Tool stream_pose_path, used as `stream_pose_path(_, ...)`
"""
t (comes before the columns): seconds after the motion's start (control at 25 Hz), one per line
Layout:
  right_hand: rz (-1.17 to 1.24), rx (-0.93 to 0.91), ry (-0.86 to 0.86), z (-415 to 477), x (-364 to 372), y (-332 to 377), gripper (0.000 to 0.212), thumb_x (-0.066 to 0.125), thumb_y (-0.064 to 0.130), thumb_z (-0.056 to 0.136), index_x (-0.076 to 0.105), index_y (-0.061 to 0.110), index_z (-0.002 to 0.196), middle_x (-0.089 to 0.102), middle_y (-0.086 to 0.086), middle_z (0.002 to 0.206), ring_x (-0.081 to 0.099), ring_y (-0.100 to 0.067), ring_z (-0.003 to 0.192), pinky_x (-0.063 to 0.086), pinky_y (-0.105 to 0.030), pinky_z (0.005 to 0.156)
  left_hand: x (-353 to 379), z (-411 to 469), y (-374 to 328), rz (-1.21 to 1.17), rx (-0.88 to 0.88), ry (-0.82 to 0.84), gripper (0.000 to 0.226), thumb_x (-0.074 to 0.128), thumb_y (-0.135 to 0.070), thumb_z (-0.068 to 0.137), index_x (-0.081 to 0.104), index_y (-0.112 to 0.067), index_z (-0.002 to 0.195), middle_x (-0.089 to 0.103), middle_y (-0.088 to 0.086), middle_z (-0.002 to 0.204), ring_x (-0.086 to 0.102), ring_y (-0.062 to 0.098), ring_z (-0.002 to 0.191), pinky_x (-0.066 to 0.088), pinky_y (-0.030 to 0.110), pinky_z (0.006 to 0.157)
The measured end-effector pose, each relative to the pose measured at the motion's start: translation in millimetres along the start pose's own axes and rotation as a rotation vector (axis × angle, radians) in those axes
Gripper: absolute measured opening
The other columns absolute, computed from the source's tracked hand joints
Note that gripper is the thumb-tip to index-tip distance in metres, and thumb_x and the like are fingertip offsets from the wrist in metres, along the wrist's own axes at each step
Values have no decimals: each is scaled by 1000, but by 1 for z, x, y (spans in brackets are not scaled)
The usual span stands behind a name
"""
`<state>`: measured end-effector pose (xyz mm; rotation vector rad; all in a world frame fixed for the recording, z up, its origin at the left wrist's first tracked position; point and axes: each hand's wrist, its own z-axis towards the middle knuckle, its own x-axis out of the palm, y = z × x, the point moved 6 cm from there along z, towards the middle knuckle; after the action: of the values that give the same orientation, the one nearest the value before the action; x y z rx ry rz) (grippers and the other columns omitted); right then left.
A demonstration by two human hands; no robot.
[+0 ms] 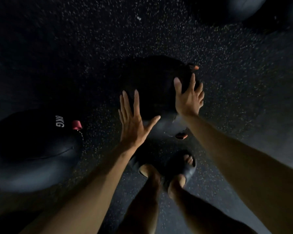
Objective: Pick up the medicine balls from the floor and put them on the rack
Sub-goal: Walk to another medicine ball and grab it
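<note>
A black medicine ball (156, 92) with small red tags lies on the dark speckled floor in the middle of the head view. My left hand (134, 119) is at its left side, fingers straight and spread, close to or touching the ball. On the ball's right side rests my right hand (189, 97), fingers spread flat over the curve. A second black medicine ball (34, 149), marked 8KG with a red tag, sits on the floor at the left. No rack is in view.
My feet in dark sandals (181, 169) stand just below the middle ball. Another dark ball (243, 5) shows at the top right edge. Speckled rubber floor (91, 48) stretches above and to the right.
</note>
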<state>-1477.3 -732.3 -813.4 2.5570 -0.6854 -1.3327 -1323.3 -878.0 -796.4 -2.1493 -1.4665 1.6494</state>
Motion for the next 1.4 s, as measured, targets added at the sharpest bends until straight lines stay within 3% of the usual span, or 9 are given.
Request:
stream_pose_path(0.2, 10, -158, -72, 61, -32, 42, 72, 23, 65, 99, 25, 23, 158, 24, -15, 163, 21, -36, 150, 20, -57, 120, -20, 109, -53, 46, -148, 88, 96, 42, -79, 85, -5, -37, 158, -12, 10, 166, -10, 32, 153, 13, 70, 115)
stream_pose_path(0.32, -49, -319, -146, 38, -30, 51, 71, 25, 62, 102, 15, 22, 161, 12, -15, 167, 10, -31, 155, 13, -52, 124, -38, 181, -75, 21, -272, 153, 90, 43, -77, 87, 0, -40, 157, -10, 10, 167, -10, 31, 153, 10, 71, 115)
stream_pose_path(0.6, -204, -360, -33, 101, -52, 88, 81, 17, 72, 97, -1, 26, 162, 0, -19, 168, -3, -32, 156, 4, -54, 125, -39, 245, -130, 54, -235, -108, 69, 35, -67, 96, 31, -30, 154, 18, 14, 164, 11, 32, 153, 10, 68, 117)
stream_pose_path(0.76, -240, -292, 24, 178, -85, 120, 77, 15, 71, 98, 9, 26, 161, 17, -21, 165, 16, -37, 153, 18, -56, 122, -33, 214, -149, 127, 19, -134, 75, 42, -64, 97, 18, -28, 158, 7, 11, 167, 3, 26, 154, 10, 60, 122)
stream_pose_path(0.88, -249, -237, 53, 243, -114, 148, 71, 21, 64, 102, 37, 15, 150, 45, -24, 147, 43, -41, 136, 38, -55, 109, -27, 205, -150, 137, -12, -95, 89, 50, -68, 92, 8, -30, 160, -2, 9, 167, -3, 27, 155, 17, 63, 119)
stream_pose_path(1.0, -281, -387, -14, 256, -128, 155, 60, 28, 54, 105, 47, 9, 140, 53, -22, 136, 50, -39, 127, 44, -54, 103, -32, 243, -161, 102, -56, -117, 86, 50, -69, 91, 11, -33, 159, 3, 9, 167, 0, 28, 154, 21, 66, 116)
stream_pose_path(1.12, -176, -552, -123, 233, -132, 147, 58, 37, 49, 104, 39, 13, 150, 38, -19, 152, 39, -37, 137, 39, -54, 109, -51, 296, -165, 54, -88, -87, 83, 46, -70, 91, 11, -38, 158, 3, 6, 167, 1, 28, 154, 19, 69, 114)
stream_pose_path(1.24, 18, -426, -34, 214, -120, 133, 71, 40, 56, 103, 17, 21, 160, 7, -18, 166, 14, -36, 152, 26, -57, 120, -69, 340, -168, 27, -151, -50, 80, 45, -70, 90, 13, -40, 157, 5, 9, 167, 3, 30, 153, 18, 70, 114)
stream_pose_path(1.4, 35, -367, 11, 199, -103, 141, 86, 42, 66, 97, 6, 24, 162, -2, -17, 168, 0, -37, 155, 17, -58, 123, -79, 377, -181, -34, -265, -56, 75, 43, -68, 93, 18, -36, 157, 10, 14, 165, 6, 34, 152, 13, 63, 119)
